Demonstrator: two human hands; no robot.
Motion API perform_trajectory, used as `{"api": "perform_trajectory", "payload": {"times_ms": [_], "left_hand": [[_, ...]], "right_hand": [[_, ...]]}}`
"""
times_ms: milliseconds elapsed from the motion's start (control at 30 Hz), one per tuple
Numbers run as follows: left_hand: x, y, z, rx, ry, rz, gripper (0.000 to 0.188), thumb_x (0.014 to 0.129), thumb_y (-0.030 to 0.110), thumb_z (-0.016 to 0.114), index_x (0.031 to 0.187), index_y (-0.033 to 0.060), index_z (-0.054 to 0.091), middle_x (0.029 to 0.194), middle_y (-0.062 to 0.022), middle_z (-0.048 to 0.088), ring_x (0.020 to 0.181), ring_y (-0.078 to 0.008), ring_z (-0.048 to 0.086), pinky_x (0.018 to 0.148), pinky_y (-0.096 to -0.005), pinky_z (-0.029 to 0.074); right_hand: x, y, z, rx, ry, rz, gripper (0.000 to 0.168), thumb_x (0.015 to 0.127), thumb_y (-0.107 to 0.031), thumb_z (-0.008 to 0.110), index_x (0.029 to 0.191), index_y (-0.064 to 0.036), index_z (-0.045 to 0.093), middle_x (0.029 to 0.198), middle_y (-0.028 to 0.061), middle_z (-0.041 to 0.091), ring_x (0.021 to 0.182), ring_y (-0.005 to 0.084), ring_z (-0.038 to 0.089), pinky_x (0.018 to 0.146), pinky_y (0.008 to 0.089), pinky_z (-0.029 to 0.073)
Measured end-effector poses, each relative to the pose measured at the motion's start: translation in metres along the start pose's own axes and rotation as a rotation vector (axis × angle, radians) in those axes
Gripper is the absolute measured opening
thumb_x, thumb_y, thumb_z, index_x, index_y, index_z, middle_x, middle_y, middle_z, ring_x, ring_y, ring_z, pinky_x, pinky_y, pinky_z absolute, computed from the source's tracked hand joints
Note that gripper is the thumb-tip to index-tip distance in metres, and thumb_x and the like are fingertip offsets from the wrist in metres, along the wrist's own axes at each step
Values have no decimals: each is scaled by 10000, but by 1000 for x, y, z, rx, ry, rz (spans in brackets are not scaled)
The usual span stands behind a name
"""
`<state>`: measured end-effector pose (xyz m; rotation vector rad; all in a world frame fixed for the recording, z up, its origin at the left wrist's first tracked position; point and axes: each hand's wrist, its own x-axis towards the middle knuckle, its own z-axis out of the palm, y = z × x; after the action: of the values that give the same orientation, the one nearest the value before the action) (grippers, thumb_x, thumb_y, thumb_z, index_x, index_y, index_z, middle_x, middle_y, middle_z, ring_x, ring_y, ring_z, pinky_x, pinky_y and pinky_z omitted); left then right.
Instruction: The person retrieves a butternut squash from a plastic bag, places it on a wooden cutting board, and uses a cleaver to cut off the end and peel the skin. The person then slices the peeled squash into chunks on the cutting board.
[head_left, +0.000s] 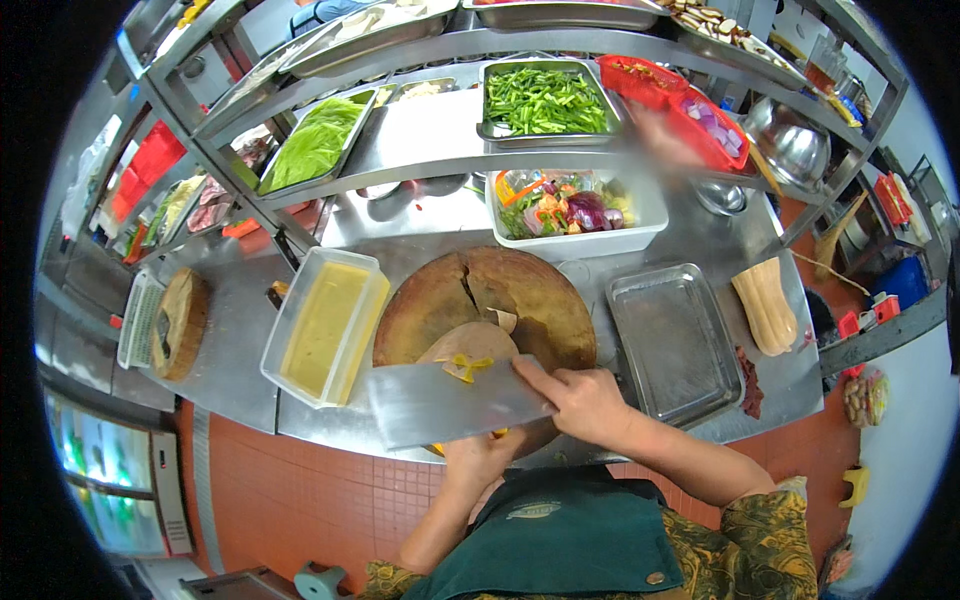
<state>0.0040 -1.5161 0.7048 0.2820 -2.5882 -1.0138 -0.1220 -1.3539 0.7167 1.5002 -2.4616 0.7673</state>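
My right hand (585, 401) is closed around the near-right end of a broad cleaver (457, 405), its blade slanting to the left over the front of a round wooden chopping block (555, 300). Yellow-orange scraps (469, 367) cling at the blade's upper edge. Beyond the blade, a pale tan piece of squash (476, 341) rests on the cracked block, with a curled peel (504, 319) beside it. My left hand (480, 457) is low at the block's front edge, partly under the blade; bits of orange show near its fingers, and what it holds is hidden.
Left of the block stands a plastic tub of yellow liquid (322, 330). To the right lie an empty metal tray (675, 345) and a peeled butternut squash (765, 307). Behind is a white bin of vegetable scraps (585, 240), under a steel shelf (420, 165) holding trays of cut greens (547, 101).
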Motion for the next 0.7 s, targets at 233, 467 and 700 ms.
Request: {"api": "perform_trajectory", "payload": {"times_ms": [233,467,700], "left_hand": [[-25,-3,8,169,162,63,627,688,274,785,1182,-37,557,1001,-256,675,972,-441,645,838,-512,507],[-28,-17,12,-307,-16,-343,521,774,260,786,1172,-17,594,1075,-189,671,993,-333,656,850,-428,525],[-19,-10,26,-682,73,-257,328,848,160,725,1136,28,640,1080,-104,666,1005,-234,627,860,-377,513]], "right_hand": [[-19,58,18,-67,-337,360,445,848,-148,589,1290,-192,617,741,197,671,659,391,656,613,509,536],[-5,-20,-21,55,-36,-28,544,778,-113,648,1317,-174,611,607,76,565,529,262,614,470,389,513],[-15,-34,-23,43,-34,-125,604,748,-147,687,1345,-150,601,570,39,480,453,220,557,405,382,474]]}}
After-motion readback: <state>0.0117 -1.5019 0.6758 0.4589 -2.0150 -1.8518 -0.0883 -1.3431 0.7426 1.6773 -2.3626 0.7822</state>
